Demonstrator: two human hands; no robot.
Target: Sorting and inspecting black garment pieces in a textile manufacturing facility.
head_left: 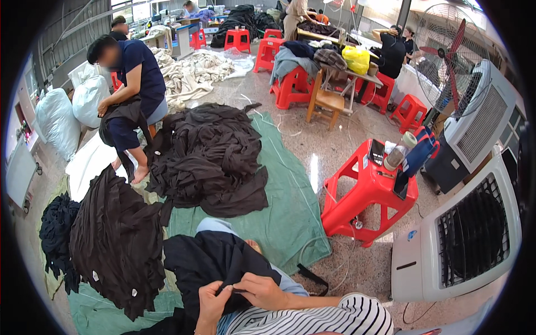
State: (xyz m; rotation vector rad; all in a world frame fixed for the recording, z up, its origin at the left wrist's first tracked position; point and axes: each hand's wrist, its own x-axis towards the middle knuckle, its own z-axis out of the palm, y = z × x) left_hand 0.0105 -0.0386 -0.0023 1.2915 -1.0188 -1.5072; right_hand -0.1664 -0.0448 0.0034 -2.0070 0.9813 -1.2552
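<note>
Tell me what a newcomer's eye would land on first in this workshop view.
First, the big heap of dark garments sprawled on the green sheet at the middle of the floor. Next, the bright red plastic stool to its right, loaded with small items, beside a white air cooler. At the bottom edge, the left hand and right hand pinch a dark garment in the lap.

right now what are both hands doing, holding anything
Left hand: closed, pinching the dark garment on the lap.
Right hand: closed, gripping the same dark garment beside the left.
</note>
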